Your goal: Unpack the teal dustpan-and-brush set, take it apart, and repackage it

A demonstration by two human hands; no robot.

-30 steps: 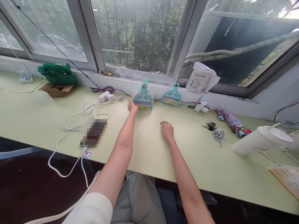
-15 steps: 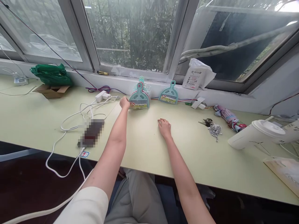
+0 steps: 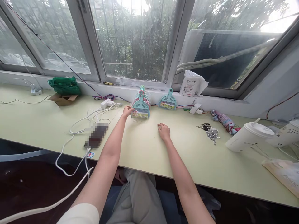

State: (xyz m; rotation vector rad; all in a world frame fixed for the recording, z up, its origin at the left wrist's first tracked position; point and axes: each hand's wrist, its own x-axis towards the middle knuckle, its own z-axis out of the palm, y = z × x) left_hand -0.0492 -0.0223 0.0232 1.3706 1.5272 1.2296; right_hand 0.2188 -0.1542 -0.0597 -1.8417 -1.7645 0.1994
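The front turquoise dustpan-and-brush set (image 3: 140, 107) stands upright on the pale green table (image 3: 144, 146), its left edge at the left hand's (image 3: 127, 111) fingertips; I cannot tell whether they pinch it. The left arm stretches forward; the right hand (image 3: 164, 131) rests palm-down, fingers loosely bent. The set has dark bristles and a yellowish label.

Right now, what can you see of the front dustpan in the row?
The front dustpan is pale teal, apparently plastic, with a holed handle, dark bristles and a yellowish printed label along its lower part. It stands roughly upright on the table, handle up, before the row. The left hand touches its left edge; whether it grips is unclear.
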